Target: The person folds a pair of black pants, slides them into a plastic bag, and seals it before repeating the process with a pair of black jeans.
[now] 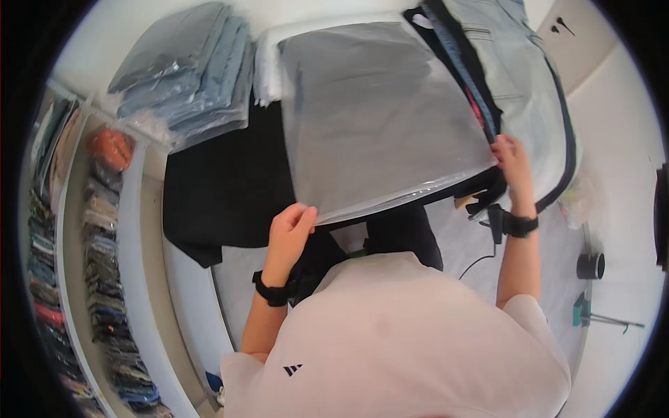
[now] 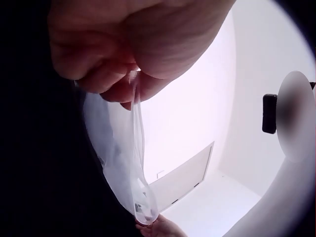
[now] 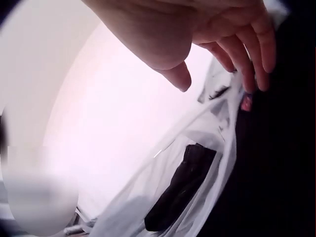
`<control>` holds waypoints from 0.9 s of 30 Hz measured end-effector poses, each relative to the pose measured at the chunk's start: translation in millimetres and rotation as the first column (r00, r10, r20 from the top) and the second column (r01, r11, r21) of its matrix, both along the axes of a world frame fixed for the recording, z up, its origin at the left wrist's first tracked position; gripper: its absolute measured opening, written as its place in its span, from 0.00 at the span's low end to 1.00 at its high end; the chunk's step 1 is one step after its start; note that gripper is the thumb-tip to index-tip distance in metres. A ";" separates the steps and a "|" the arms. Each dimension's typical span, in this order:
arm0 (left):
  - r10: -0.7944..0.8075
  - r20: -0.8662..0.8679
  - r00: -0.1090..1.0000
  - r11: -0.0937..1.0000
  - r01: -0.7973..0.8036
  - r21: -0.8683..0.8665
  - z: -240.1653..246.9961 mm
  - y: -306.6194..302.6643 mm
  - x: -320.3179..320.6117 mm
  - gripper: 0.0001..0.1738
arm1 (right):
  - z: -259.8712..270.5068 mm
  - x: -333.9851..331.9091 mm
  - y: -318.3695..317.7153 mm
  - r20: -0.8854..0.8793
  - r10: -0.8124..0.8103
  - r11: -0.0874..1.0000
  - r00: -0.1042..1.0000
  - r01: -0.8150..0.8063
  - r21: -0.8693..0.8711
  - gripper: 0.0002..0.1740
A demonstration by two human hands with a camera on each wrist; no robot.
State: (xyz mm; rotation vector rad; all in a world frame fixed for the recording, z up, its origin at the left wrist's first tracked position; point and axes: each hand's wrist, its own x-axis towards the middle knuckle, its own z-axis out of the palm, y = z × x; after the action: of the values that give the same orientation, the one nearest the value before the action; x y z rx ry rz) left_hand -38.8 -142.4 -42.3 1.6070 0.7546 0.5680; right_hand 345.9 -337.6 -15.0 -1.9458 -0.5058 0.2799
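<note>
A large clear plastic bag (image 1: 383,111) with something grey showing through lies flat, its near edge slanting between the two hands. At the near left corner, the left hand (image 1: 291,226) pinches the bag's edge; in the left wrist view this hand (image 2: 133,44) has its fingers curled round the plastic (image 2: 137,123). The right hand (image 1: 514,167) is at the bag's near right corner. In the right wrist view the right hand (image 3: 212,34) has its thumb apart and its fingers extended at the plastic (image 3: 217,133). A dark piece (image 3: 182,187) shows within the plastic there.
Black cloth (image 1: 223,181) lies under the bag's left side. Bagged folded garments (image 1: 188,70) are stacked at the back left. Pale denim (image 1: 519,90) and dark clothing lie along the right. Shelves of packed garments (image 1: 104,279) stand left, and a black cup (image 1: 590,266) is far right.
</note>
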 end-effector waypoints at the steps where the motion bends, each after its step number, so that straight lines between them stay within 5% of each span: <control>1: 0.051 0.008 0.999 0.999 -0.051 0.001 1.6 -2.0 -1.7 0.16 | -3.4 -3.9 -1.4 -0.089 0.032 0.999 0.996 -0.031 0.009 0.22; 5: 0.176 0.172 0.969 0.984 -0.174 -0.026 16.0 1.2 -12.1 0.14 | -24.3 -1.1 -15.0 -0.386 0.285 0.943 0.877 -0.184 0.278 0.09; 9: 0.282 0.289 0.915 0.959 -0.279 -0.053 18.6 20.3 -33.6 0.14 | -20.5 -27.9 -33.2 -0.512 0.446 0.880 0.734 -0.255 0.401 0.08; 11: 0.188 -0.125 0.974 0.980 -0.195 -0.043 18.6 41.3 -59.0 0.10 | -14.4 -46.5 -38.4 -0.523 0.509 0.856 0.683 -0.342 0.388 0.08; 12: 0.177 -0.134 0.975 0.982 -0.184 -0.041 15.6 39.7 -62.4 0.10 | -15.5 -51.2 -40.0 -0.530 0.502 0.860 0.684 -0.328 0.391 0.08; 13: 0.317 -0.423 0.849 0.899 -0.127 0.419 19.3 35.8 -60.8 0.07 | -16.9 -55.0 -41.4 -0.527 0.485 0.873 0.698 -0.356 0.332 0.09; 14: 0.542 -0.556 0.630 0.652 0.102 0.751 22.9 32.3 -57.1 0.08 | -17.3 -58.1 -42.2 -0.522 0.471 0.882 0.711 -0.386 0.269 0.09; 15: 0.540 -0.559 0.629 0.651 0.109 0.751 26.9 29.4 -50.1 0.08 | -14.8 -60.6 -42.2 -0.525 0.468 0.884 0.711 -0.381 0.272 0.09; 17: 0.374 -0.238 0.897 0.542 -0.003 0.840 68.5 4.2 -4.3 0.17 | -7.5 -65.4 -41.9 -0.496 0.460 0.882 0.737 -0.445 0.157 0.13; 19: 0.046 -0.248 0.968 0.461 0.199 0.865 95.4 -23.0 36.6 0.19 | -5.1 -66.2 -41.4 -0.479 0.462 0.879 0.746 -0.459 0.132 0.15; 21: -0.341 -0.210 0.916 0.429 0.350 0.833 91.8 -42.9 75.9 0.20 | -1.1 -68.1 -40.8 -0.457 0.467 0.873 0.757 -0.476 0.105 0.17; 23: -0.516 -0.239 0.822 0.301 0.436 0.848 77.6 -59.6 111.6 0.20 | 3.3 -71.8 -39.8 -0.461 0.447 0.883 0.766 -0.462 0.088 0.20; 27: -0.563 -0.200 0.802 0.237 0.388 0.891 42.8 -87.2 162.0 0.16 | -1.9 -75.0 -43.3 -0.487 0.413 0.902 0.770 -0.418 0.104 0.22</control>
State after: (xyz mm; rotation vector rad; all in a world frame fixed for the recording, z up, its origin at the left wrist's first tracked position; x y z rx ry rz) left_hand 123.3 -229.6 0.5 2.6373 -0.3817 0.6762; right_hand 270.9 -380.9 -16.9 -1.6578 -0.5810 1.0484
